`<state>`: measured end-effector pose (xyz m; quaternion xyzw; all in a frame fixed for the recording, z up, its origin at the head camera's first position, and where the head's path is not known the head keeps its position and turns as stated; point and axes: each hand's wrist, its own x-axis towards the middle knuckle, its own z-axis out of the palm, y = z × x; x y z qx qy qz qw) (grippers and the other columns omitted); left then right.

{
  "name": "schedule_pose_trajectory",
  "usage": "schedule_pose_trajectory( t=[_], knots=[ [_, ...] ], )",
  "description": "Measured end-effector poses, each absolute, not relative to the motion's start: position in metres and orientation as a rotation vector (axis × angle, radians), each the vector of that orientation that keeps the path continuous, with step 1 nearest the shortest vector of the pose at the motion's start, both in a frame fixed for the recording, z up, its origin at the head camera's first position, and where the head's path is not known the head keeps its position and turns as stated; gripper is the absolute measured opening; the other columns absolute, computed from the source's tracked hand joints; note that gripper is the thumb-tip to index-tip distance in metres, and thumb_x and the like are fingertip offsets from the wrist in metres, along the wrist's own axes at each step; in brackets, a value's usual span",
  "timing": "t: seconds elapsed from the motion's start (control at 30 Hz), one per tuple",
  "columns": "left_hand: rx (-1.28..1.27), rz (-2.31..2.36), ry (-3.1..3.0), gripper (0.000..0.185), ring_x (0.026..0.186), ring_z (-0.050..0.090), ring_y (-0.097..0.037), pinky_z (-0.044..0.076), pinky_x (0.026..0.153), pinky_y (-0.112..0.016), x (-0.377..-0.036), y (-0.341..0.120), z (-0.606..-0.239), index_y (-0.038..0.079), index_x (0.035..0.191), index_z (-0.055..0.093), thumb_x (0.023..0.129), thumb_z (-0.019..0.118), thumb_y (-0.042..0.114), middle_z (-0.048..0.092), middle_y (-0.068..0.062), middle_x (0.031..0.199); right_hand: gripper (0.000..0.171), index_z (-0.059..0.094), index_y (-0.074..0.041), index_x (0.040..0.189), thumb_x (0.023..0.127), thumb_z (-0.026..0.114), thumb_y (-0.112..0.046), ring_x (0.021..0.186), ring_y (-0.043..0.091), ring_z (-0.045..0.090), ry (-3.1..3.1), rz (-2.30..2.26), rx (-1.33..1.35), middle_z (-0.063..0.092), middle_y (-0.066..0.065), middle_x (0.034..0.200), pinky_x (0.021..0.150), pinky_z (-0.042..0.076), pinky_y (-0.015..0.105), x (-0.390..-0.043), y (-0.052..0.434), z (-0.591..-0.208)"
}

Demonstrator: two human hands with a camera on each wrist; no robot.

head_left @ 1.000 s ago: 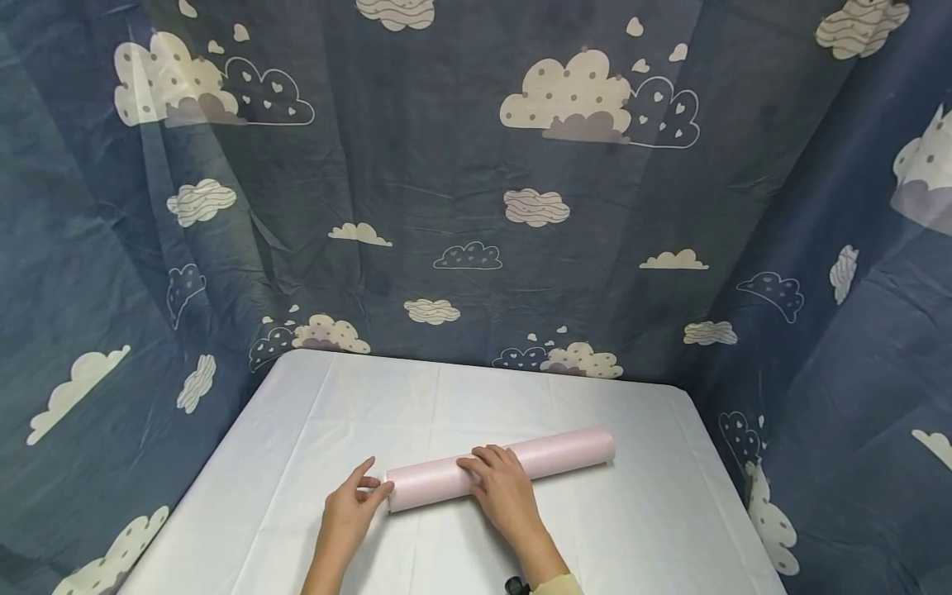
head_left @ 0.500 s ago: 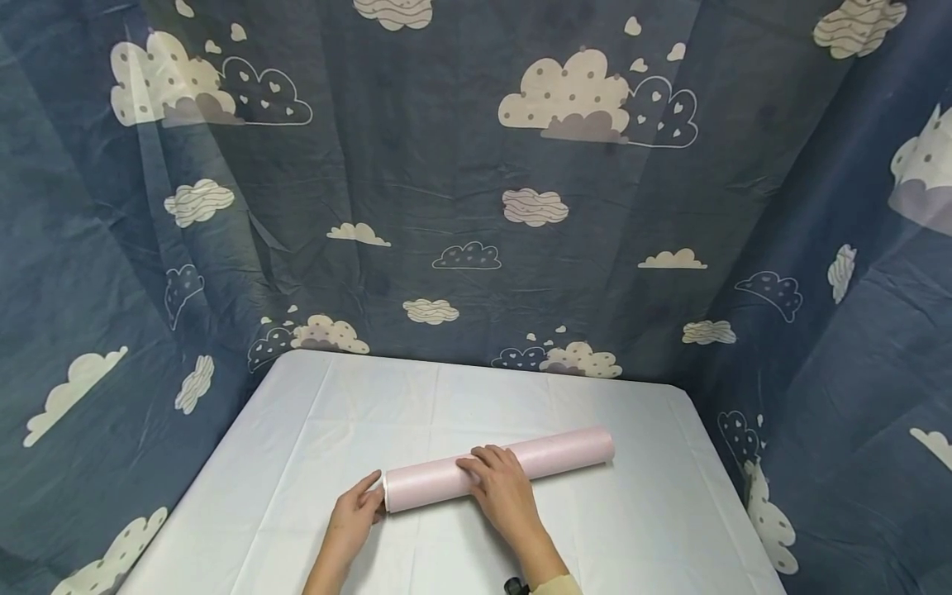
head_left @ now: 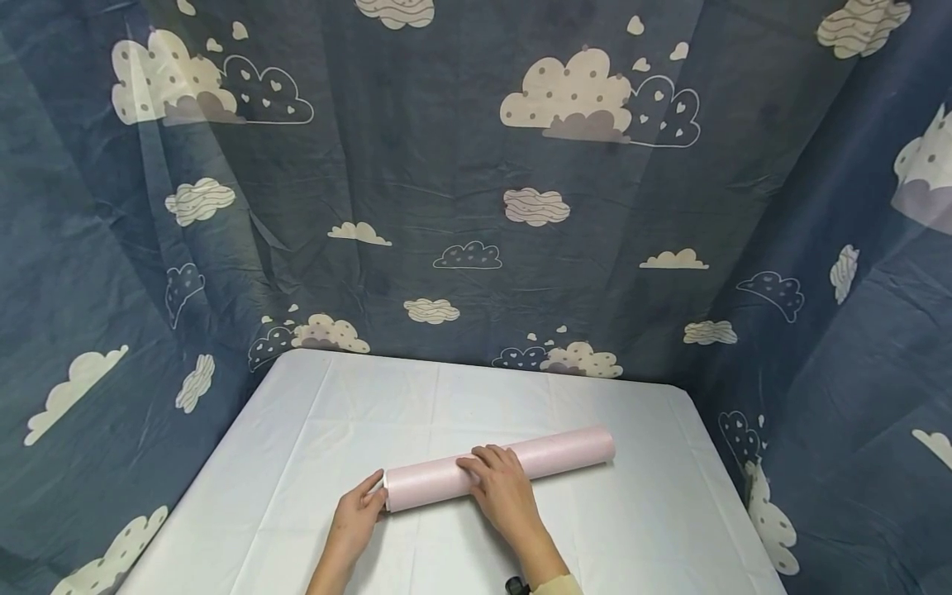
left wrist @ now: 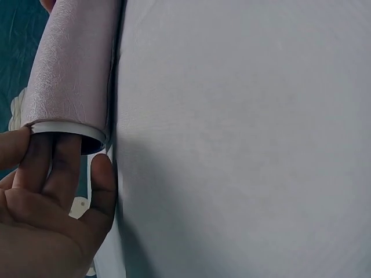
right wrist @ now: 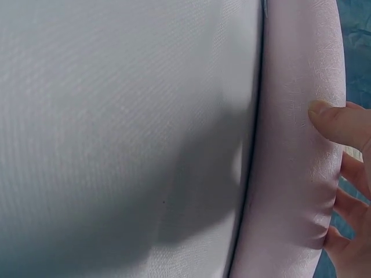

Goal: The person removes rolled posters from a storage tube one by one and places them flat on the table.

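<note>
A pale pink roll of wallpaper [head_left: 565, 452] with a crinkled surface lies slantwise on the white table, its right end farther back. My left hand [head_left: 354, 518] is at the roll's left end. In the left wrist view, two fingers [left wrist: 65, 168] reach into the hollow end while the thumb lies against the outside of the white rim [left wrist: 66, 127], pinching the wall. Around the roll's middle, my right hand [head_left: 507, 498] grips from above. Its thumb [right wrist: 333, 121] presses the near side in the right wrist view; the other fingertips are hidden behind the roll.
A white cloth covers the table [head_left: 320, 446]. Dark blue curtains [head_left: 416, 157] printed with clouds hang behind it and at both sides. A small black object [head_left: 515, 585] sits by the right wrist, next to a yellow sleeve [head_left: 558, 586].
The left hand has gone from touching the roll's left edge with spread fingers to putting fingers inside its open end. My right hand and the roll stay almost in place.
</note>
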<state>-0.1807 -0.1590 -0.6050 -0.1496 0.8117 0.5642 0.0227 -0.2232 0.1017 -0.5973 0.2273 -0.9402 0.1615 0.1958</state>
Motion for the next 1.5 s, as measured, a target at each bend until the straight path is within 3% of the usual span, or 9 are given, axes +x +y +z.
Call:
schedule_pose_trajectory(
  t=[0.17,0.37,0.6,0.8,1.07,1.27,1.5],
  knots=[
    [-0.449,1.741,2.547,0.049,0.113,0.076,-0.031,0.065,0.089,-0.04,-0.182,-0.157,-0.604,-0.002,0.15,0.056,0.106,0.06,0.019,0.075,-0.021,0.128,0.055,0.074,-0.031,0.128,0.077,0.095,-0.027,0.13,0.027,0.063,-2.643,0.433,0.64,0.072,0.001,0.132,0.117,0.048,0.057,-0.223,0.101,-0.6],
    [-0.436,1.715,2.601,0.046,0.11,0.077,-0.029,0.063,0.091,-0.044,-0.183,-0.156,-0.604,0.001,0.148,0.059,0.105,0.062,0.017,0.079,-0.018,0.121,0.059,0.073,-0.033,0.13,0.076,0.095,-0.027,0.129,0.026,0.062,-2.656,0.392,0.613,0.07,0.001,0.132,0.117,0.047,0.059,-0.224,0.097,-0.603],
    [-0.461,1.705,2.617,0.044,0.083,0.065,-0.015,0.053,0.079,-0.036,-0.185,-0.156,-0.603,0.009,0.147,0.062,0.103,0.062,0.015,0.082,-0.012,0.111,0.057,0.074,-0.033,0.128,0.075,0.096,-0.027,0.128,0.026,0.063,-2.649,0.389,0.592,0.071,0.001,0.13,0.116,0.047,0.058,-0.224,0.094,-0.603],
    [-0.474,1.666,2.641,0.042,0.094,0.069,-0.013,0.056,0.091,-0.046,-0.184,-0.158,-0.603,0.007,0.144,0.064,0.103,0.063,0.016,0.083,-0.01,0.11,0.056,0.074,-0.034,0.128,0.076,0.095,-0.027,0.128,0.025,0.063,-2.66,0.385,0.586,0.071,0.001,0.13,0.117,0.047,0.059,-0.223,0.094,-0.604],
    [-0.505,1.693,2.604,0.042,0.08,0.063,-0.014,0.05,0.071,-0.025,-0.184,-0.158,-0.604,0.007,0.144,0.064,0.103,0.063,0.016,0.082,-0.006,0.098,0.056,0.075,-0.033,0.126,0.074,0.096,-0.025,0.128,0.026,0.063,-2.652,0.383,0.585,0.071,0.001,0.13,0.117,0.047,0.061,-0.222,0.096,-0.604],
    [-0.484,1.733,2.591,0.04,0.1,0.076,-0.019,0.064,0.079,-0.032,-0.183,-0.16,-0.605,0.005,0.143,0.064,0.104,0.061,0.013,0.08,-0.017,0.116,0.056,0.076,-0.032,0.125,0.073,0.097,-0.024,0.128,0.026,0.063,-2.644,0.401,0.574,0.071,0.001,0.129,0.117,0.047,0.061,-0.222,0.099,-0.604],
    [-0.468,1.766,2.574,0.04,0.107,0.077,-0.025,0.066,0.082,-0.034,-0.182,-0.159,-0.602,0.003,0.144,0.063,0.105,0.061,0.012,0.078,-0.021,0.12,0.057,0.075,-0.032,0.125,0.073,0.097,-0.025,0.128,0.026,0.063,-2.633,0.393,0.583,0.071,0.001,0.129,0.117,0.047,0.06,-0.225,0.105,-0.604]
  ],
)
